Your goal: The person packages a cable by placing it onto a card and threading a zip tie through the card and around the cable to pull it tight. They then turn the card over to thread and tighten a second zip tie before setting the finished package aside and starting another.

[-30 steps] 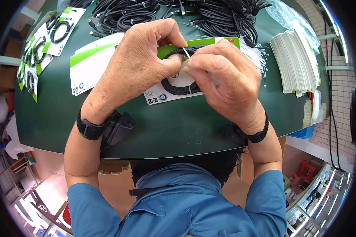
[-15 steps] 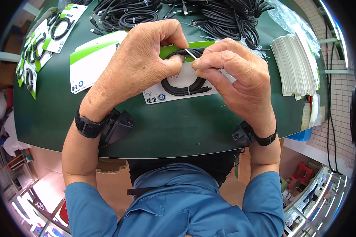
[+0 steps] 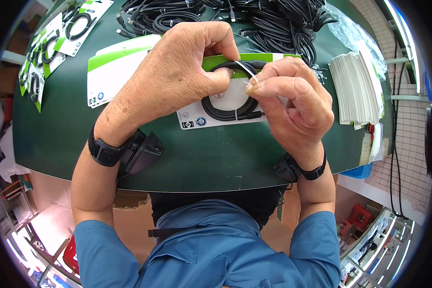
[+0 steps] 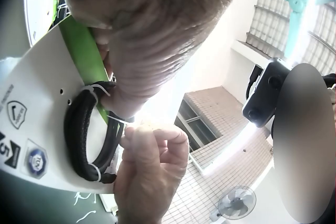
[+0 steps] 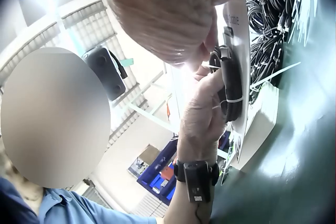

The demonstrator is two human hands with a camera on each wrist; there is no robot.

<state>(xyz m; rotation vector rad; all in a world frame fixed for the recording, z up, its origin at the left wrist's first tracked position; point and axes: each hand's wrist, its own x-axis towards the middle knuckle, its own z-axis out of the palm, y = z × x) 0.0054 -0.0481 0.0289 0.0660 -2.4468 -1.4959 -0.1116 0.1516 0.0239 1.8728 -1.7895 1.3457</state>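
Note:
A coil of black braided cable (image 3: 221,114) lies against a white and green printed card (image 3: 185,115). My left hand (image 3: 173,74) holds the coil and card at the upper side, thumb inside the ring. A thin white cable tie (image 3: 247,68) runs round the top of the coil. Its end is pinched between the thumb and fingers of my right hand (image 3: 300,98). In the left wrist view another tie (image 4: 95,171) binds the lower part of the coil (image 4: 73,129), and two small holes show in the card (image 4: 39,71).
Bundled black cables (image 3: 283,29) lie at the back. On the right stands a stack of cards (image 3: 355,91), with a clear plastic bag (image 3: 353,29) behind it. Loose cards (image 3: 120,77) lie to the left, beyond them carded cable coils (image 3: 79,29).
My right hand has drawn away from the left, toward the right and slightly nearer the body, and more of the tie shows between them. My left hand keeps its hold.

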